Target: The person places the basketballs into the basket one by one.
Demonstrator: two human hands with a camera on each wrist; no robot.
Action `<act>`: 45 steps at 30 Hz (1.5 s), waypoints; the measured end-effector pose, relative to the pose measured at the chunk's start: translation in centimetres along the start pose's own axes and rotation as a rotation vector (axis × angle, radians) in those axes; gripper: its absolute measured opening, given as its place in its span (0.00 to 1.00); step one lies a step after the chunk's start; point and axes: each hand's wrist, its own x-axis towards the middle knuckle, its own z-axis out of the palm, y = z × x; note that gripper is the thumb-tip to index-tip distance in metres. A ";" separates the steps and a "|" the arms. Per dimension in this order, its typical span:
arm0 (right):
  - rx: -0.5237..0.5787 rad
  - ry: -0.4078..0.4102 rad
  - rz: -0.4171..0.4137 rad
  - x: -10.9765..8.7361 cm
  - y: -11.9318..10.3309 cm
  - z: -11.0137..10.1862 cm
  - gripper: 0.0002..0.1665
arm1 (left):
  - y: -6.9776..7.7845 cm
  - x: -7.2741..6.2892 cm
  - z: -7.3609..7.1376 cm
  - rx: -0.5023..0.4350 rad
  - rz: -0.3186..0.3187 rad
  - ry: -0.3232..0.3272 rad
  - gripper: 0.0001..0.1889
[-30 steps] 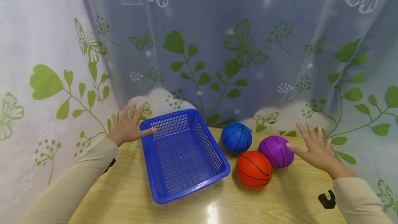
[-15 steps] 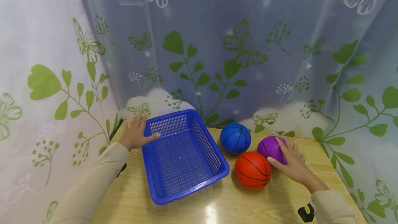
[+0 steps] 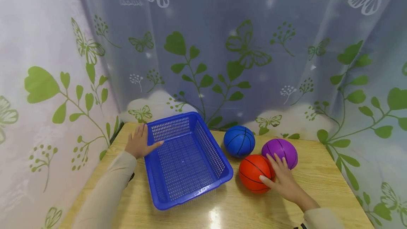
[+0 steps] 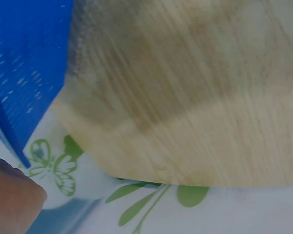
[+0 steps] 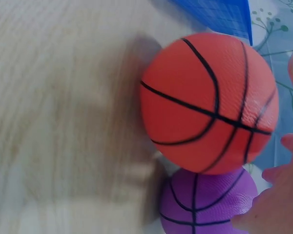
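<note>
A blue plastic basket with perforated walls and nothing in it stands left of the middle of the table. My left hand is at its left rim, fingers stretched out and thumb reaching over the edge. In the left wrist view only part of that hand shows beside the basket wall. My right hand is spread over the right side of a red ball with black basketball lines. Behind the red ball sits a purple ball, partly overlapped by my fingers. The right wrist view shows the red ball with fingers apart from it.
A blue ball lies between the basket and the purple ball. The wooden table ends at a patterned curtain at the back and on both sides.
My right hand has moved left and toward me, from beside the purple ball to over the red one. The left hand has come down slightly to the basket's rim. The balls and basket have stayed put.
</note>
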 end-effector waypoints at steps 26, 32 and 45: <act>0.096 0.136 -0.034 0.2 0.9 3.9 0.61 | -1.0 0.2 2.4 -0.002 -0.043 0.056 0.32; 0.101 0.204 -0.034 0.3 0.8 4.0 0.58 | -0.6 0.0 2.0 -0.005 -0.062 0.047 0.32; 0.128 0.265 0.035 0.1 1.1 4.0 0.56 | -0.7 0.0 2.1 -0.027 -0.060 0.043 0.32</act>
